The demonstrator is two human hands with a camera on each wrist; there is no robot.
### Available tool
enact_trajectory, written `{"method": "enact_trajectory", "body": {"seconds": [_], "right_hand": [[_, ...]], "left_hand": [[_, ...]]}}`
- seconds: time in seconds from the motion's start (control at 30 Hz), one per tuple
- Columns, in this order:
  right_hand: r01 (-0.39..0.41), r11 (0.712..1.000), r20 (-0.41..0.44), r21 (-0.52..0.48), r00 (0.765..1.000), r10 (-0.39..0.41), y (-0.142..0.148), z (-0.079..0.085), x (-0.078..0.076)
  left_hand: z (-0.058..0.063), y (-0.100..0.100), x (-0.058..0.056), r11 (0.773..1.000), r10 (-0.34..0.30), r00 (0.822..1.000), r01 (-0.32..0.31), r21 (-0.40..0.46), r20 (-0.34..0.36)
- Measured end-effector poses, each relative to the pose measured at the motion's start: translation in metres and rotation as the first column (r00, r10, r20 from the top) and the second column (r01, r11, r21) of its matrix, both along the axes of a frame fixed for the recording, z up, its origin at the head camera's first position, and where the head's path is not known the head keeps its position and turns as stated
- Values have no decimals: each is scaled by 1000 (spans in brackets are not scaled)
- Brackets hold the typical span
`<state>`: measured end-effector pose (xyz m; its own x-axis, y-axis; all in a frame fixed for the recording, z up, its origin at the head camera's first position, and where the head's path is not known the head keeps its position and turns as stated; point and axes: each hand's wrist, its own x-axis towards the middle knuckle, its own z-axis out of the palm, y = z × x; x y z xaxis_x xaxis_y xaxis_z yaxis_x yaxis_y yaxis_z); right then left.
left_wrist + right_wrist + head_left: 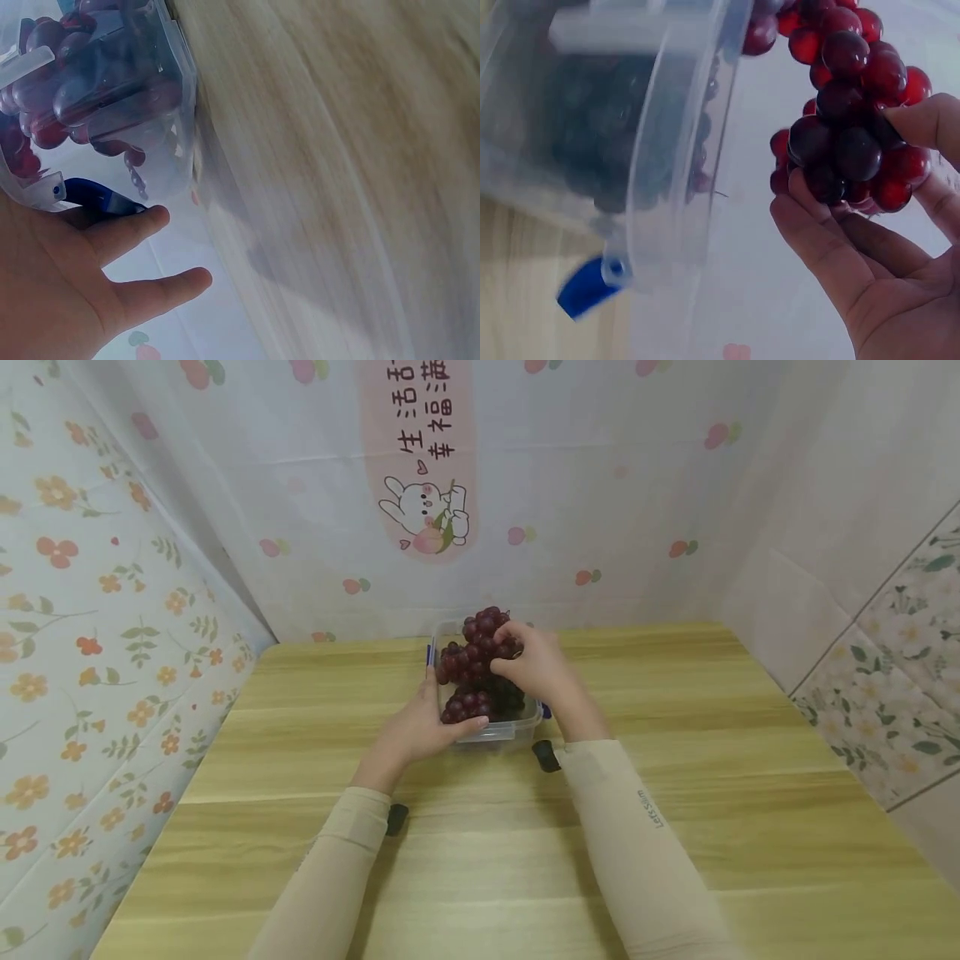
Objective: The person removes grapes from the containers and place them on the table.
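A clear plastic container [489, 732] with blue clips stands at the table's back edge and has bunches of dark red grapes [467, 706] in it. My right hand [536, 664] grips a bunch of red grapes [847, 127] between thumb and fingers. That bunch is above the rim in the right wrist view, partly over the container's edge. My left hand [420, 722] rests against the container's left front corner, thumb along the front rim. In the left wrist view its fingers [161, 294] are straight and spread, near a blue clip [94, 196].
The wood-grain table [465, 868] spreads in front and to both sides. Behind the container hangs a white printed curtain [615, 485], with a floral cloth [112, 635] on the left and a tiled wall [892, 652] on the right. Dark wrist devices [547, 756] show beside both wrists.
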<state>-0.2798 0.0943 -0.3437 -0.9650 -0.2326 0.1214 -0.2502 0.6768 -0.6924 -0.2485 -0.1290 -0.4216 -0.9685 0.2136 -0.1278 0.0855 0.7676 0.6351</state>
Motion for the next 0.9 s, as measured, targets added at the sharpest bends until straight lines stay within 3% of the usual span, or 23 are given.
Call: {"method": "enact_trajectory", "body": {"seconds": [0.4,0.67,0.9], "right_hand": [[124,968,54,-216,992,-115,-1,-10,22],[146,964,56,-222,989,-137,2,-7,32],[215,938,53,-271,976,-209,16,2,40]], "left_hand": [[0,0,0,999,-5,999,6,42,-41],[0,3,1,999,-2,1000,3,32,-31],[0,4,1,1000,27,1000,-27,13,11]]}}
